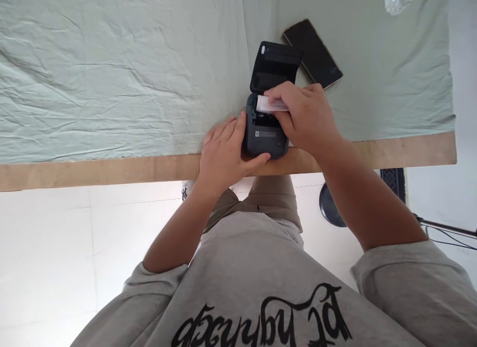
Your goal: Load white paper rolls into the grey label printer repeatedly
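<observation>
A small dark label printer [267, 140] sits at the near edge of the cloth-covered table, its black lid [275, 68] swung up and back. My right hand [307, 116] pinches a white paper roll [269, 104] at the opening of the printer's compartment; how deep the roll sits is partly hidden by my fingers. Against the printer's left side lie the fingers of my left hand [225, 150], with the thumb along its near edge, holding the body steady.
A dark smartphone [313, 53] lies just behind the printer to the right. Clear crumpled plastic [399, 0] is at the far right. Pale green cloth [130, 78] covers the table, with a bare wooden edge [112, 167] in front. A black round base [331, 208] stands on the floor.
</observation>
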A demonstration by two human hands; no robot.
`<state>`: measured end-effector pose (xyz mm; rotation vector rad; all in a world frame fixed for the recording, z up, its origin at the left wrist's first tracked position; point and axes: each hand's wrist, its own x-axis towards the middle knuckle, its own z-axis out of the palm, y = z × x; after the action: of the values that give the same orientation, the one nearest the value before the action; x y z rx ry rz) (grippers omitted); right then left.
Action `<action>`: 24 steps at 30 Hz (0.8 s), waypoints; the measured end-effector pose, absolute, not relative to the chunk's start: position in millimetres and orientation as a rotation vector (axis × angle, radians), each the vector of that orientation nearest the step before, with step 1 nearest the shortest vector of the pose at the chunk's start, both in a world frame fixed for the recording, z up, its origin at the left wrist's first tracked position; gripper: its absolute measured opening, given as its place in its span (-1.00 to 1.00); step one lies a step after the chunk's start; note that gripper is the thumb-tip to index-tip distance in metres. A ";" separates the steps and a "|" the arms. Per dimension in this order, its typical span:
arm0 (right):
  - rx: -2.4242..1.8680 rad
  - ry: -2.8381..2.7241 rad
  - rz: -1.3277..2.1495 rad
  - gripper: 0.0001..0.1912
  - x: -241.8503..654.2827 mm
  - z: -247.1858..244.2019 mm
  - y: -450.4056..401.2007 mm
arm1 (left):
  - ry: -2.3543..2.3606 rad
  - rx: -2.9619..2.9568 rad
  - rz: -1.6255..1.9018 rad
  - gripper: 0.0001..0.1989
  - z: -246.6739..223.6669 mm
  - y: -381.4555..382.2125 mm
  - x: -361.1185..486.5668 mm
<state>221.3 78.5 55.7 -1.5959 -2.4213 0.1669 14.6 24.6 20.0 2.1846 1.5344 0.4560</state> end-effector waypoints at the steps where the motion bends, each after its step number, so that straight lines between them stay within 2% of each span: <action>1: -1.593 -2.418 0.168 -0.74 221.5 55.1 79.6 | 1.534 2.186 0.456 -0.07 20.1 24.6 14.9; 4: -1.618 -2.414 0.185 -0.83 222.0 55.2 82.2 | 1.532 2.194 0.446 -0.05 20.5 24.6 15.4; 8: -1.621 -2.411 0.186 -0.85 222.5 61.5 76.3 | 1.523 2.188 0.452 -0.07 21.3 24.7 14.4; 13: -1.419 -2.321 0.030 -0.86 224.3 56.0 47.9 | 1.491 2.113 0.509 -0.23 23.1 26.7 11.4; 18: -1.320 -2.127 -0.027 -0.81 220.0 33.1 16.7 | 1.496 2.042 0.551 -0.34 22.9 26.8 9.6; 24: -1.494 -2.127 -0.053 -0.67 213.3 20.1 -11.8 | 1.466 1.916 0.638 -0.32 34.5 35.0 8.6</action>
<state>213.3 -11.8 20.1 -1.4936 -2.1266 -0.0530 8.6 35.0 34.5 1.9163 1.4657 0.6382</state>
